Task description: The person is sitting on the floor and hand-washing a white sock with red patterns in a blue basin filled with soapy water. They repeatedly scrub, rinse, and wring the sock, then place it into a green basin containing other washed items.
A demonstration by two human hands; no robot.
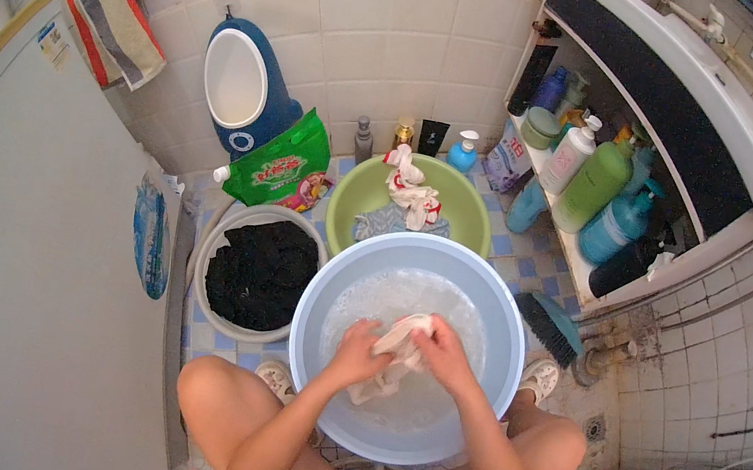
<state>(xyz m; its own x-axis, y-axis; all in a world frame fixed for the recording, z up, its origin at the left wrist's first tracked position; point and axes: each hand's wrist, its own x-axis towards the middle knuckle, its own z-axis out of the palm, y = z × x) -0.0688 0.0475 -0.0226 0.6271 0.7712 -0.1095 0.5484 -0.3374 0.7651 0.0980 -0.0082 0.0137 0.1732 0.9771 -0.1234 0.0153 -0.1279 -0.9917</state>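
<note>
A large light-blue basin of cloudy, sudsy water stands between my knees. Over its middle, my left hand and my right hand both grip a wet, cream-white cloth, perhaps a small garment. Its upper part is bunched between my fingers, while a lower fold trails into the water below my left hand. Fingertips on both sides are partly hidden by the fabric.
A green basin behind holds white-and-red and grey cloth. To the left, a grey tub contains dark laundry beside a green detergent pouch. A brush lies right, below a shelf of bottles. A white panel borders the left.
</note>
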